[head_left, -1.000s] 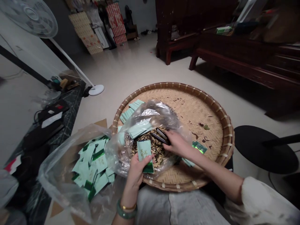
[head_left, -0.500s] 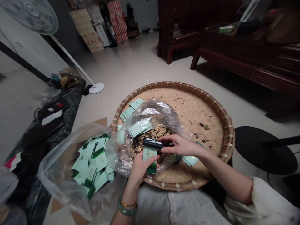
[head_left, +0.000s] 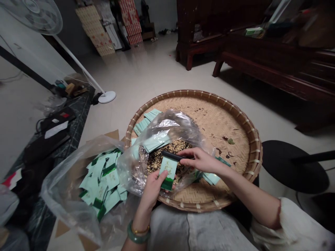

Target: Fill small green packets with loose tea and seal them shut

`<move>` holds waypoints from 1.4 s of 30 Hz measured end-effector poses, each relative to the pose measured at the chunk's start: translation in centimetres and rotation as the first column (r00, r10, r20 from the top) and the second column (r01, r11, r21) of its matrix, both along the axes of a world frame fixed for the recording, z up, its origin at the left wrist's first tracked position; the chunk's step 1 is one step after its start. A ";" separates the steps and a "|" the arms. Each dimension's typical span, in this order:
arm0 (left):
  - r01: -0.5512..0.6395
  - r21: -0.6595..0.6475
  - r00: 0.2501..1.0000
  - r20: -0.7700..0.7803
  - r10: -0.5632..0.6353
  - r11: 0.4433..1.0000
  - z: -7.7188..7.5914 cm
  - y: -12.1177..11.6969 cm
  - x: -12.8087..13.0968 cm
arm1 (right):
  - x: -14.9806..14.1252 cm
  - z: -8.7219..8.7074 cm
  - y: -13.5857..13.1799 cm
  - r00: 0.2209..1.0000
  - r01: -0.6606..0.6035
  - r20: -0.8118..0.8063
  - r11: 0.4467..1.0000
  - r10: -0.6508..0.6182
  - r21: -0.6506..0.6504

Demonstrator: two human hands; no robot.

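we're gripping a mint-green tea sachet (head_left: 168,172) in left hand (head_left: 152,197) | right hand (head_left: 200,161) pinching a black bar (head_left: 171,155) at sachet top | both above a clear plastic bag (head_left: 178,127) of tea leaves, in a round bamboo tray (head_left: 192,93)

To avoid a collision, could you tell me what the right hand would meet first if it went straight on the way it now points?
The right hand would probably meet the pale green sachet in the left hand first, just past the black bar in its fingers, though depth is unclear.
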State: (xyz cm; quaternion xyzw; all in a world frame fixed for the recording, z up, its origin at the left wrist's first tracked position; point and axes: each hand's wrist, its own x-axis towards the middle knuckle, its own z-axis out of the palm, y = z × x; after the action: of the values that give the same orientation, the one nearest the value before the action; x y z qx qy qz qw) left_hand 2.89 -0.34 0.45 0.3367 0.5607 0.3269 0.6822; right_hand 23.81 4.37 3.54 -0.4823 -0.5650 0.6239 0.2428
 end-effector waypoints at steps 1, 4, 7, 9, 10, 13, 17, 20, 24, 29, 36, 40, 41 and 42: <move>-0.006 0.003 1.000 0.003 0.006 1.000 0.0 0.0 -0.1 | 0.0 0.0 0.0 0.999 -0.009 -0.044 0.998 0.006 -0.054; -0.032 -0.001 0.999 0.019 0.032 0.999 0.1 -0.1 -0.5 | 0.2 0.2 0.0 0.983 -0.047 -0.181 0.981 0.012 -0.188; -0.046 0.001 0.999 0.023 0.046 0.999 0.3 -0.2 -0.7 | 0.6 0.4 -0.1 0.978 -0.021 -0.208 0.971 -0.030 -0.240; -0.044 0.007 0.999 0.009 0.044 0.999 0.3 -0.1 -0.7 | 0.7 0.2 -0.2 0.987 0.024 -0.152 0.980 -0.055 -0.200; -0.042 0.012 0.999 -0.003 0.042 0.999 0.3 -0.1 -0.7 | 0.6 0.0 -0.3 0.992 0.035 -0.115 0.985 -0.056 -0.171; -0.029 0.031 0.999 -0.039 0.031 0.999 0.1 -0.1 -0.6 | 0.1 -0.6 -0.5 0.999 0.040 -0.013 0.996 -0.041 -0.082; -0.013 0.047 0.998 -0.059 0.016 0.999 0.0 -0.2 -0.6 | -0.3 -0.8 -0.5 0.995 0.050 0.083 0.994 -0.058 0.096; -0.034 0.066 0.996 -0.075 0.039 0.997 0.0 -0.2 -0.7 | -0.2 -0.7 -0.5 0.994 0.053 0.086 0.986 -0.067 0.157; -0.122 0.134 0.982 -0.128 0.139 0.983 0.0 -0.1 -0.8 | 0.0 -0.6 -0.5 0.989 0.063 0.124 0.989 -0.080 0.137; -0.190 0.158 0.971 -0.114 0.209 0.969 0.1 0.0 -0.8 | 0.0 -0.8 -0.4 0.991 0.052 0.118 0.989 -0.068 0.135; -0.205 0.182 0.966 -0.121 0.229 0.962 0.2 -0.1 -0.8 | 0.1 -1.3 -0.5 0.994 0.069 0.080 0.990 -0.079 0.121; -0.194 0.208 0.967 -0.121 0.222 0.959 0.3 -0.1 -0.9 | 0.1 -1.0 -0.4 0.997 0.071 -0.029 0.992 -0.075 -0.100; -0.191 0.214 0.968 -0.118 0.220 0.958 0.4 -0.1 -0.9 | 0.1 -0.8 -0.4 0.994 0.052 -0.081 0.985 -0.066 -0.164; -0.190 0.217 0.969 -0.115 0.218 0.958 0.5 -0.1 -0.9 | 0.1 -0.7 -0.4 0.989 0.030 -0.134 0.976 -0.060 -0.215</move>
State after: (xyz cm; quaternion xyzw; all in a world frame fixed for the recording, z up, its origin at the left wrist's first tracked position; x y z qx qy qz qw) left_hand 2.04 -0.43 0.96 0.3671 0.6017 0.4274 0.5661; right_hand 23.91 3.99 2.86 -0.4733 -0.4659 0.7071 0.2429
